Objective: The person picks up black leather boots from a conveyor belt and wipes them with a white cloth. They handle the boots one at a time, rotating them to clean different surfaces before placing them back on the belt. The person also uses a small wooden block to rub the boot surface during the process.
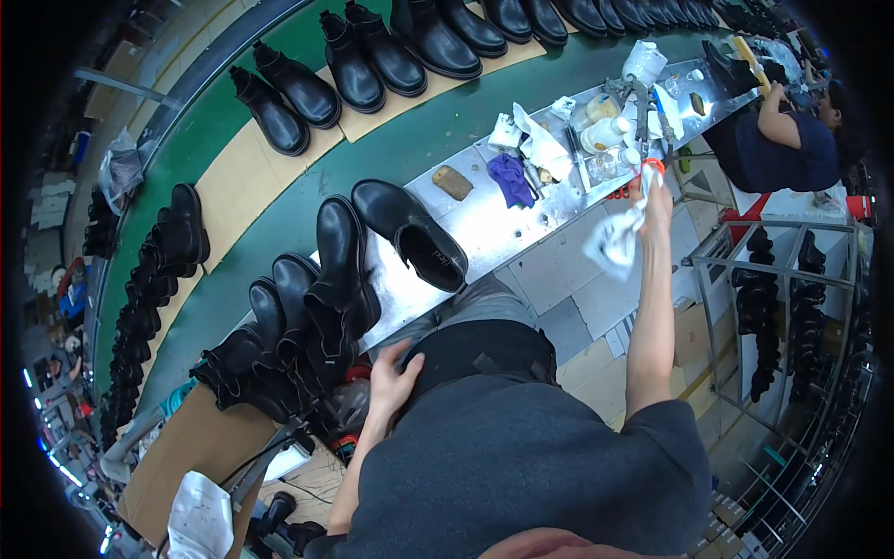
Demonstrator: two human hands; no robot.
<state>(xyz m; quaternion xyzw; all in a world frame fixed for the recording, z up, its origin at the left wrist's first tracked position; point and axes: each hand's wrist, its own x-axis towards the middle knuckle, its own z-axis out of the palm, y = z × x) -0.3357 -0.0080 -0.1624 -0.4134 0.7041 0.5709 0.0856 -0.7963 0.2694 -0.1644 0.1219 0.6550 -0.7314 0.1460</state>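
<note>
My right hand reaches out over the far right edge of the metal work strip. It is closed on a white cloth, which hangs down beside my wrist. A red-orange ring-shaped thing shows at the fingertips; I cannot tell if I hold it too. My left hand rests by my waist, with thumb and fingers apart and nothing in it. In front of me a black ankle boot lies on the metal strip, its opening toward me. Another black boot lies just left of it.
Plastic bottles, white rags, a purple cloth and a brown block lie along the strip. Black boots line the green conveyor. A metal rack holds more boots at right. A co-worker sits at far right.
</note>
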